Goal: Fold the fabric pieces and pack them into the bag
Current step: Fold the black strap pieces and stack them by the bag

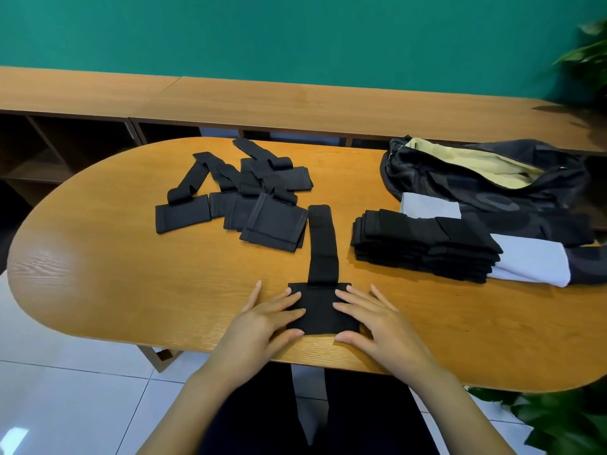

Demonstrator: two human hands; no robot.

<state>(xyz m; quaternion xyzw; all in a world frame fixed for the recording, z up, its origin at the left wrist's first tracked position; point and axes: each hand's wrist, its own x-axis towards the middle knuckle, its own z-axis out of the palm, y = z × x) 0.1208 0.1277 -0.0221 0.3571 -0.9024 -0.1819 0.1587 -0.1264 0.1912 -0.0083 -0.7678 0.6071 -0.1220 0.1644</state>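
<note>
Two heaps flank the work: loose black pieces [243, 192] far left, folded stack [423, 247] right, lying on a grey cloth [532, 264] against the open bag [486, 178]. Bag's right end is cut off. Left hand [262, 320] and right hand [371, 320], fingers flat and spread, press the T-shaped black fabric piece [320, 310] at the worktop's [131, 274] near edge, strap pointing far.

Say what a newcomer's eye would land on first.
The left hand and right hand press on a black T-shaped fabric piece at the near edge of the table. Beyond it lies a loose heap of pieces; to the right, a folded stack sits before the open bag.
</note>
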